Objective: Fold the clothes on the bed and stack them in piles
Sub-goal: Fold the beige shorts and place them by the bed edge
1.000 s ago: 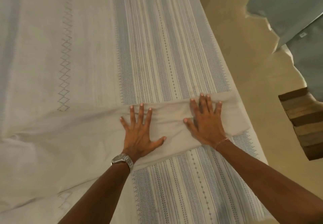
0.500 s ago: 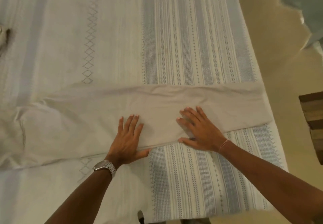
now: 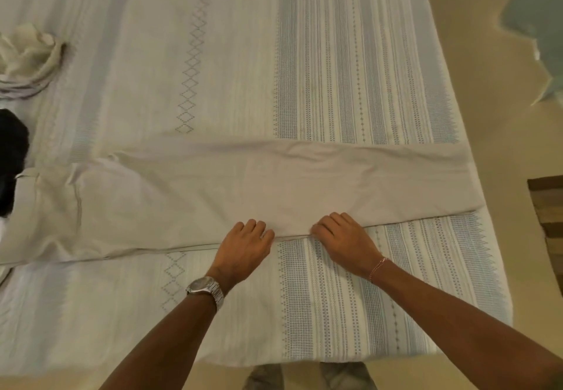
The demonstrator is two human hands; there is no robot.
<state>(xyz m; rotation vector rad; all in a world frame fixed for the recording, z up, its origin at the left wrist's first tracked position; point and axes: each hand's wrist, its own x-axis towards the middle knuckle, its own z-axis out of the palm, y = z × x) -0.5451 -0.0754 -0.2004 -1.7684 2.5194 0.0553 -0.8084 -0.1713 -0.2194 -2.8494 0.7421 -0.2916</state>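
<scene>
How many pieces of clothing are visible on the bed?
3: beige trousers spread across the middle, a crumpled cream garment at far left, a black garment at the left edge. More may lie outside view.

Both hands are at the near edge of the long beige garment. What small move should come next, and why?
Probably lift that near edge and fold it away, over the far edge. The left hand and right hand curl their fingers on the hem of the beige garment, which lies flat and long across the bed.

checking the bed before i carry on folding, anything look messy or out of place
Yes. A crumpled cream garment lies unfolded in a heap at the bed's far left, and a dark garment sits at the left edge beside the beige trousers. The trousers lie flat; both hands, left hand and right hand, grip their near edge.
</scene>
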